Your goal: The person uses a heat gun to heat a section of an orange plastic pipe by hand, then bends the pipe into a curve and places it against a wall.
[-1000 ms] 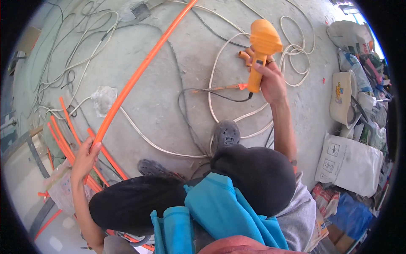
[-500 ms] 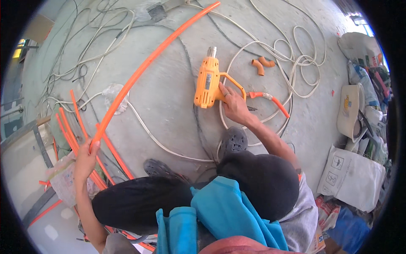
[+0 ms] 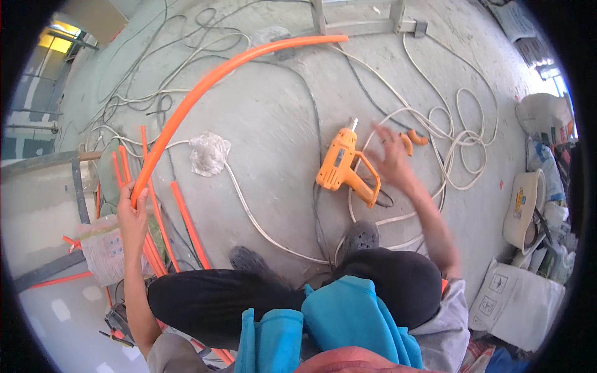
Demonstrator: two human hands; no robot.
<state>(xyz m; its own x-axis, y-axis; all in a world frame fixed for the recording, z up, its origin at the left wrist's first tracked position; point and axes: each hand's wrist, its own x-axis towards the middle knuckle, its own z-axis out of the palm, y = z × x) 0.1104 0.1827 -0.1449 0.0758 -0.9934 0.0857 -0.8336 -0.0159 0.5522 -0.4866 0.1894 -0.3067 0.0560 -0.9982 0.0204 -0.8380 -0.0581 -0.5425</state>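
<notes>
My left hand point(image 3: 132, 214) is closed around the near end of a long orange plastic pipe point(image 3: 208, 81). The pipe curves up and across the view, and its far end is by a metal ladder's foot. An orange-yellow heat gun point(image 3: 339, 163) lies on the floor in front of my feet, its metal nozzle pointing away from me. Just right of it is my right hand point(image 3: 393, 163), empty, with fingers apart and slightly blurred. Beyond those fingers are two short orange pipe elbows point(image 3: 407, 144), partly overlapped by the hand.
White cables point(image 3: 466, 140) loop over the concrete floor point(image 3: 267, 155). Several orange pipes point(image 3: 189, 224) lean at my left beside a crumpled plastic bag point(image 3: 209, 153). The ladder point(image 3: 360, 28) stands at the far side. On the right are a cream bucket point(image 3: 523, 208) and a white sack point(image 3: 519, 304).
My right hand has let go of the heat gun's handle and moved to the right, toward the elbows. The view has shifted, showing more of the ladder. My left hand still grips the pipe.
</notes>
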